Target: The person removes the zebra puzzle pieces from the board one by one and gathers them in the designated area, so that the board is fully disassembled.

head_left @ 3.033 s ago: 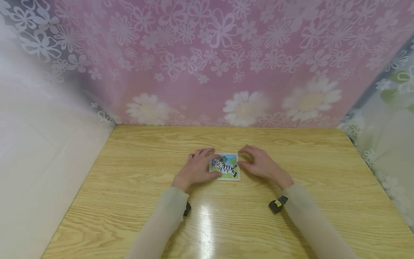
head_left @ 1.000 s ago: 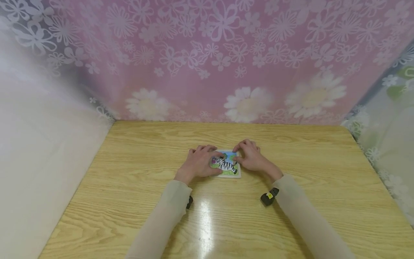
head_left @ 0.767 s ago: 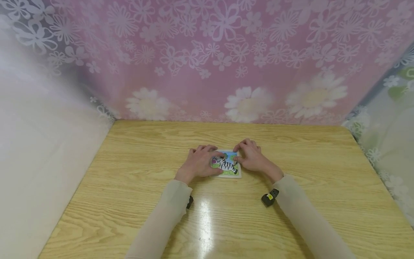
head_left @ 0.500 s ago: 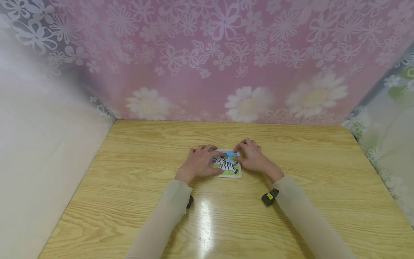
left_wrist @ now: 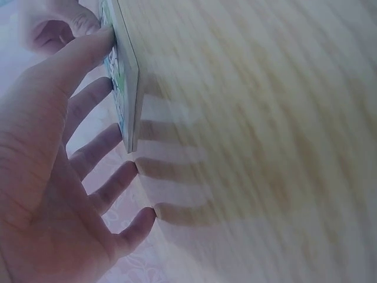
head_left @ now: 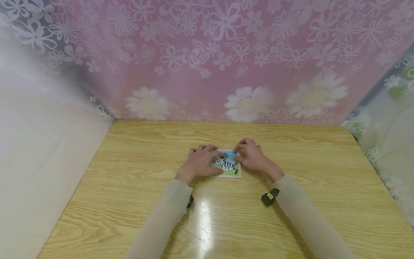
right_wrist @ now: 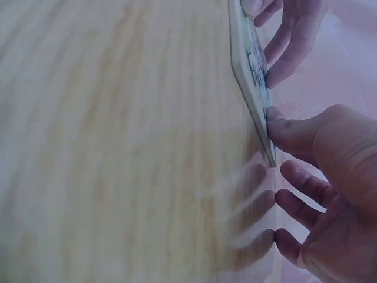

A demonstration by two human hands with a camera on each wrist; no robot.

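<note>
A small square zebra puzzle [head_left: 229, 166] with a pale rim lies flat on the wood-grain table, picture side up. From its left side, my left hand [head_left: 201, 161] reaches over it, thumb and some fingertips touching the picture. In the left wrist view, the puzzle's thin edge [left_wrist: 134, 112] shows beside the spread fingers; the outer fingertips rest on the table. My right hand [head_left: 252, 155] is at the upper right corner, its thumb [right_wrist: 285, 131] pressing on the face. Its other fingers bend down around the corner to the table. The right index fingertip is partly hidden.
The wood-grain table [head_left: 155, 144] extends around both hands. A pink flowered curtain [head_left: 194, 64] stands behind it, with a white sheet [head_left: 48, 144] on the left and a flowered one [head_left: 394, 136] on the right. Black wrist cameras [head_left: 270, 197] sit under the wrists.
Since three seconds ago my right hand has moved left onto the puzzle's upper right corner. Over the last second both hands and the puzzle look nearly still.
</note>
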